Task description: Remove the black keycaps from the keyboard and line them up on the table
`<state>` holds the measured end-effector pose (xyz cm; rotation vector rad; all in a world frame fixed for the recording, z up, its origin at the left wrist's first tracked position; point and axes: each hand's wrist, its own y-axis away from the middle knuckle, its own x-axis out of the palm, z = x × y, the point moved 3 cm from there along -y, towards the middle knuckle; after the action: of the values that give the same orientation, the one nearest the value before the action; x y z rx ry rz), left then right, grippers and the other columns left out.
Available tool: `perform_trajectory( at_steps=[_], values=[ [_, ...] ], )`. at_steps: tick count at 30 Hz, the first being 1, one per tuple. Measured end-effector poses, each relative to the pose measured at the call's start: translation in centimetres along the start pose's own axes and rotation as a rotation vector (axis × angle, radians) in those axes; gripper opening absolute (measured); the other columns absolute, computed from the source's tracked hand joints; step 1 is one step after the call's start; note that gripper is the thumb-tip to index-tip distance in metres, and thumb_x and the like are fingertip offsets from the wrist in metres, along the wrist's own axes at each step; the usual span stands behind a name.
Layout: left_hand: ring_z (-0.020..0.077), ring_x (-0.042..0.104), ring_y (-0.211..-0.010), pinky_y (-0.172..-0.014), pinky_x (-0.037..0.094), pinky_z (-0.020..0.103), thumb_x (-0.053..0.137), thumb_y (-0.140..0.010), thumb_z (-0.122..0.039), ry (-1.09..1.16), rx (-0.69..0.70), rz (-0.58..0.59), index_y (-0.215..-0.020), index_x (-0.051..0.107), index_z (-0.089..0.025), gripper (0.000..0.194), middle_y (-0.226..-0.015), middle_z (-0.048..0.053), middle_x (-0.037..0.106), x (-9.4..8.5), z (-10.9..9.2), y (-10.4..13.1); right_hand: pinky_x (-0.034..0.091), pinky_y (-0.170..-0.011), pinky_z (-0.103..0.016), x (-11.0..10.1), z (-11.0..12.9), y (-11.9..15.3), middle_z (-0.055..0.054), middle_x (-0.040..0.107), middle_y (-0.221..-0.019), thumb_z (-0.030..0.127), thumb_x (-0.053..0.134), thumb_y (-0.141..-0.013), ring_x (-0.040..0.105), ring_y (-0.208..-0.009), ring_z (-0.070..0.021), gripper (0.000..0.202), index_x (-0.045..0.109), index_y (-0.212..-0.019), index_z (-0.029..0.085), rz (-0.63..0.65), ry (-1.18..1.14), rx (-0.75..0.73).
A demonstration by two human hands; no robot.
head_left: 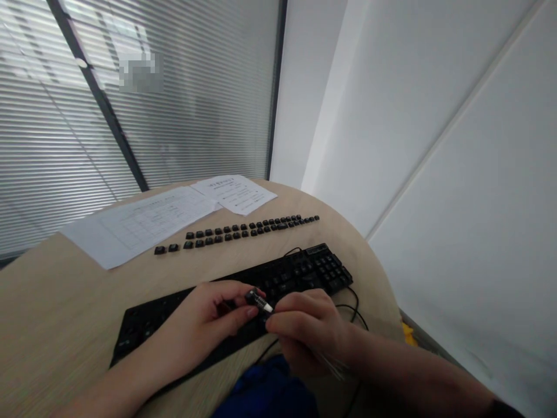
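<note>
My left hand pinches a small black keycap between thumb and fingers, above the keyboard. Opposite it, my right hand is closed on a cotton swab, whose white tip points at the keycap. Thin white sticks poke out below the right palm. Under both hands lies a black keyboard, slanted across the table and partly covered by my hands and forearms. Its right-hand key block still shows keys.
Two rows of loose black keycaps line the wooden table beyond the keyboard. Printed sheets of paper lie farther back. A black cable loops off the keyboard's right end. A white wall borders the right side.
</note>
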<state>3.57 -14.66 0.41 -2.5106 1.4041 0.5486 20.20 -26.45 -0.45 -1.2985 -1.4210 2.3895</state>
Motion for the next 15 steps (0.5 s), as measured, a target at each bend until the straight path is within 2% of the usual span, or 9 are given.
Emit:
perform_trajectory(
  at_steps=[3,6,12,15],
  values=[
    [0.0168,0.068,-0.07,-0.056,0.054,0.025,0.064,-0.092,-0.047,-0.021,0.0,-0.004,-0.109,0.078,-0.025,0.03,-0.095,0.002,0.079,0.0,0.2,-0.1,0.052,-0.056,-0.023,0.0,-0.2,0.5,-0.002,0.071,-0.089,0.02,0.054,-0.098,0.067,-0.066,-0.0123,0.017,0.061,-0.113,0.024,-0.015,-0.072,-0.009],
    [0.015,0.065,-0.064,-0.056,0.053,0.025,0.063,-0.094,-0.047,-0.075,0.016,-0.027,-0.105,0.078,-0.025,0.029,-0.092,0.002,0.079,-0.2,0.2,-0.2,0.05,-0.054,-0.023,0.0,-0.1,0.2,-0.003,0.07,-0.087,0.016,0.054,-0.094,0.066,-0.066,-0.0124,0.018,0.061,-0.111,0.021,-0.033,-0.1,-0.032],
    [0.0195,0.071,-0.083,-0.077,0.058,0.029,0.063,-0.095,-0.042,-0.173,0.126,-0.085,-0.098,0.079,-0.025,0.024,-0.092,0.001,0.079,-0.5,-0.6,-0.2,0.053,-0.061,-0.028,-0.3,-0.2,-0.8,-0.003,0.069,-0.081,0.011,0.051,-0.09,0.063,-0.067,-0.0157,0.021,0.06,-0.105,0.022,-0.108,-0.081,0.005],
    [0.0195,0.07,-0.08,-0.077,0.058,0.031,0.061,-0.096,-0.044,-0.182,0.102,-0.1,-0.101,0.08,-0.026,0.027,-0.092,0.001,0.079,-0.5,-0.3,-0.3,0.053,-0.061,-0.028,-0.8,-0.3,-1.0,-0.002,0.066,-0.079,0.009,0.05,-0.09,0.062,-0.067,-0.0158,0.021,0.06,-0.102,0.023,-0.153,-0.072,0.056]
  ],
)
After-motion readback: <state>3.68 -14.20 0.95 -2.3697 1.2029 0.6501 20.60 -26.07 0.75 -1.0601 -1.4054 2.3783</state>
